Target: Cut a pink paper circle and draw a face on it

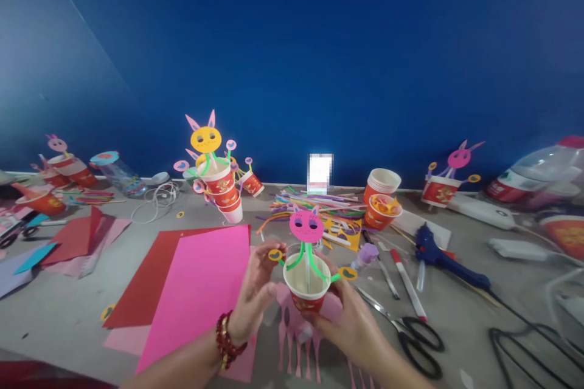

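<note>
A red-and-white paper cup (307, 298) stands upright in front of me, with my right hand (349, 316) closed round its right side. From the cup rises a pink paper bunny face (306, 226) on a stem, and green pipe-cleaner arms spread over the rim. Each arm ends in a yellow paper disc (347, 273) with a dark mark. My left hand (258, 289) is beside the cup's left side, thumb and fingers apart, fingertips close behind the left disc. Pink cut-paper strips (298, 346) lie beneath the cup and partly under my right hand.
Pink paper (196, 292) lies left over red sheets. Scissors (401, 328), a marker (408, 285) and a blue glue gun (449, 258) with its cord lie right. Behind are pipe cleaners (314, 199), stacked cups (382, 181) and a stack of finished bunny cups (223, 191).
</note>
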Demonstrator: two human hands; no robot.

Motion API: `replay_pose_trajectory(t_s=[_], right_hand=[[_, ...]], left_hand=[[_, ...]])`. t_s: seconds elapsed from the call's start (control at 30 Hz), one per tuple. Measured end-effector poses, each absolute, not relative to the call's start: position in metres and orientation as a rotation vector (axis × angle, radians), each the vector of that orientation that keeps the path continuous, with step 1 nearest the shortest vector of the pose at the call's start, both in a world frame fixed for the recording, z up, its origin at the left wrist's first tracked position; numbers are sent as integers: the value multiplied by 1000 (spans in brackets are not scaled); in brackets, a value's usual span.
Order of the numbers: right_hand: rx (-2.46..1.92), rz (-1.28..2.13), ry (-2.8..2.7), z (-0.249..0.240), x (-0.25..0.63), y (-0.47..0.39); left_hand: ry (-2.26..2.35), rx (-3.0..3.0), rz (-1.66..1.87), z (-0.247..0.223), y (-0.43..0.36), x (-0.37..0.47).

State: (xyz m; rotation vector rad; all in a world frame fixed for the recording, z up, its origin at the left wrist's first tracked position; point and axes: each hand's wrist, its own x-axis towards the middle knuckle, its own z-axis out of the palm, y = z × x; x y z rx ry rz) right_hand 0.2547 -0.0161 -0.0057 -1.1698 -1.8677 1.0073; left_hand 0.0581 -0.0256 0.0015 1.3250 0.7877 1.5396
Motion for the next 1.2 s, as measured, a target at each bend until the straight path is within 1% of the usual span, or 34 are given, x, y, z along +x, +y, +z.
replay_pose_trajectory(t_s=[0.13, 0.27, 0.7, 0.97, 1.2], right_hand=[[-1193, 919, -1952, -6, 260, -16], [-1165, 948, -1979, -3, 259, -18], [-1178, 990, -2019, -4, 257, -20], [-1175, 963, -2036, -13, 258, -19], [-1179, 988, -1990, -13, 256, -19]], left_hand=[[1059, 1409, 1623, 9, -19, 49], [1149, 1464, 1590, 11, -17, 47], [1139, 1410, 1587, 10, -22, 52], [1135, 1431, 1660, 13, -20, 53], [1081, 1329, 1597, 12, -24, 53]])
